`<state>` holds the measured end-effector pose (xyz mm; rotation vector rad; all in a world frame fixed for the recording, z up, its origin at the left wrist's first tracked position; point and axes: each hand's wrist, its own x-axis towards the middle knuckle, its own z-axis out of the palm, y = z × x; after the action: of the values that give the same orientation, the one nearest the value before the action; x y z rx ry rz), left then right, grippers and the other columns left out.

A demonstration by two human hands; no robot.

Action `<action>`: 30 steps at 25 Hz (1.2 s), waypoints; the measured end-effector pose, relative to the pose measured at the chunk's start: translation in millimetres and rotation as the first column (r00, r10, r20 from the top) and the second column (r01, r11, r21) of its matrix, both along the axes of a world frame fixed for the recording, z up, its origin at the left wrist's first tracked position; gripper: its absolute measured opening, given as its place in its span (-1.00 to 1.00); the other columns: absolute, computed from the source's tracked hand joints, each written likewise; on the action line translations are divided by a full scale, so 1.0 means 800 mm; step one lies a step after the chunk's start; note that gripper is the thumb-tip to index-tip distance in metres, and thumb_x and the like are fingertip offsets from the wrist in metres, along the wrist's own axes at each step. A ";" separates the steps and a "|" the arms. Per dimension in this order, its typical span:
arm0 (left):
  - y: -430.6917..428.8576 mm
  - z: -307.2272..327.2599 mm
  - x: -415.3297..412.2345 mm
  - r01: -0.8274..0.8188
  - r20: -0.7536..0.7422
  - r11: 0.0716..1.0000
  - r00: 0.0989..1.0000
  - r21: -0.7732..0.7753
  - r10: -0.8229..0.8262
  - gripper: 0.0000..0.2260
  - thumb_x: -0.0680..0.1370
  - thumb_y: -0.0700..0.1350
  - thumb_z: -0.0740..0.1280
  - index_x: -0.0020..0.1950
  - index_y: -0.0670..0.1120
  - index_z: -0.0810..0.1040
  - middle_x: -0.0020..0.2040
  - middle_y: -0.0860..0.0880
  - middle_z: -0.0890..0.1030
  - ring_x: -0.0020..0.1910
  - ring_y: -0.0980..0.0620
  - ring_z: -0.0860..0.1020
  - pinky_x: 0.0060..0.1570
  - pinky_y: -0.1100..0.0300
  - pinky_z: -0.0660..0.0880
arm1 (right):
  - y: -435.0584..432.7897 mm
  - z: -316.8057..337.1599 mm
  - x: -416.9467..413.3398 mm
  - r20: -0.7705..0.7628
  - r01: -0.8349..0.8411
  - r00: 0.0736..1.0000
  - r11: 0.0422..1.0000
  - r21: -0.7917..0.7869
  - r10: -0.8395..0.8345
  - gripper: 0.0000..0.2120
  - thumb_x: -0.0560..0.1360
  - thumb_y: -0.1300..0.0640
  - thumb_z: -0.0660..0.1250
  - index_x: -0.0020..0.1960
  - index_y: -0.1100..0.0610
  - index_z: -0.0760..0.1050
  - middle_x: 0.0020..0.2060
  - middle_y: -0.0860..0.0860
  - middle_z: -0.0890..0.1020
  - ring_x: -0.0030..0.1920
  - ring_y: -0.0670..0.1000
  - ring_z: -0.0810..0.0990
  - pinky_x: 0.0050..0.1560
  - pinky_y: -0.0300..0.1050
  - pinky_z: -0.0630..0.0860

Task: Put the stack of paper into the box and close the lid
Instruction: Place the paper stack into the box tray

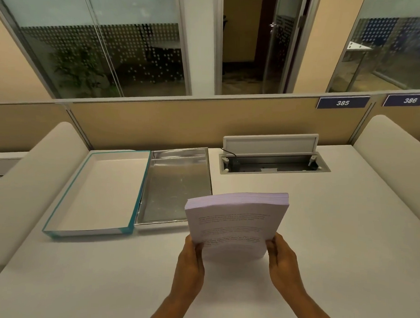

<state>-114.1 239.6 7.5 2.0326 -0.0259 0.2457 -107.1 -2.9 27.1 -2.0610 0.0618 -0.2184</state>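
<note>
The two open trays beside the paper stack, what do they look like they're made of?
The teal-edged tray looks like matte white cardboard with no glare. The silver tray looks like metal or foil-lined card, because its glossy inside gives blurred reflections.

We saw white desk (pixel 320 234) bounded at rear by tan partition (pixel 181 119). Cable hatch (pixel 274 164) sat recessed in desk at right rear, flap (pixel 270 142) raised upright, black cable (pixel 229 153) running into left end. Two blue number plates hung on partition top: "385" (pixel 342 102) and "386" (pixel 409 100). Rounded pale dividers flanked desk, left (pixel 34 176) and right (pixel 395 151). Beyond partition we noted dotted glass panels (pixel 108 55), potted plant (pixel 78 71) behind glass, glass door (pixel 282 42) standing ajar.
</note>
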 end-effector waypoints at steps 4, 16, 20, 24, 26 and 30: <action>0.014 0.016 0.011 -0.020 -0.062 0.998 0.998 -0.057 0.016 -0.44 0.71 -0.25 0.21 0.24 0.51 0.46 0.16 0.48 0.61 0.17 0.34 0.60 0.04 0.49 0.57 | -0.003 0.000 0.014 -0.056 -0.009 0.998 1.000 -0.023 0.008 -0.53 0.71 0.16 0.16 0.12 -0.48 0.45 0.09 -0.43 0.64 0.12 -0.24 0.63 -0.01 -0.35 0.55; 0.142 0.087 0.133 -0.200 -0.436 0.972 0.891 -0.124 0.128 -0.87 0.68 -0.05 0.34 0.09 0.09 0.69 0.02 0.10 0.78 -0.16 0.04 0.78 -0.28 0.23 0.67 | 0.099 0.045 0.159 -0.374 -0.152 0.909 0.982 0.114 0.185 -0.71 0.69 -0.02 0.21 0.02 0.14 0.60 -0.03 0.05 0.74 -0.06 0.10 0.74 0.02 0.18 0.70; 0.183 0.081 0.209 -0.286 -0.541 0.953 0.819 -0.100 0.190 -0.85 0.67 -0.13 0.32 0.07 -0.06 0.70 0.08 -0.06 0.76 -0.07 -0.09 0.76 -0.11 0.01 0.72 | 0.155 0.047 0.238 -0.479 -0.164 0.859 0.983 0.081 0.182 -0.62 0.70 0.00 0.20 -0.07 0.30 0.50 0.02 0.24 0.70 0.01 0.27 0.71 0.12 0.24 0.66; 0.200 0.054 0.263 -0.314 -0.573 0.948 0.786 -0.047 0.232 -0.82 0.67 -0.14 0.27 0.21 -0.07 0.62 0.14 -0.12 0.72 0.00 -0.17 0.73 0.08 -0.16 0.71 | 0.194 0.034 0.301 -0.589 -0.137 0.793 0.987 0.078 0.157 -0.68 0.70 0.04 0.18 0.02 0.27 0.54 0.09 0.23 0.69 -0.01 0.16 0.68 0.00 0.05 0.62; 0.205 0.041 0.282 -0.312 -0.589 0.950 0.772 -0.019 0.241 -0.78 0.67 -0.14 0.28 0.27 -0.13 0.61 0.16 -0.16 0.72 -0.01 -0.16 0.72 0.08 -0.12 0.71 | 0.205 0.025 0.321 -0.623 -0.127 0.770 0.990 0.068 0.141 -0.70 0.70 0.05 0.19 0.14 0.26 0.55 0.12 0.18 0.68 0.07 0.19 0.69 0.17 0.11 0.67; 0.224 0.010 0.314 -0.343 -0.640 0.939 0.727 -0.021 0.251 -0.76 0.68 -0.15 0.29 0.28 -0.20 0.61 0.16 -0.20 0.71 0.01 -0.18 0.72 0.01 -0.08 0.72 | 0.232 0.004 0.357 -0.655 -0.144 0.747 0.990 0.005 0.112 -0.78 0.70 0.05 0.22 0.15 0.20 0.51 0.14 0.17 0.67 0.09 0.18 0.70 0.22 0.15 0.66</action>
<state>136.8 418.6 15.1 1.8773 0.7318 -0.2472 178.1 182.5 30.4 -2.0854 0.3476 0.6126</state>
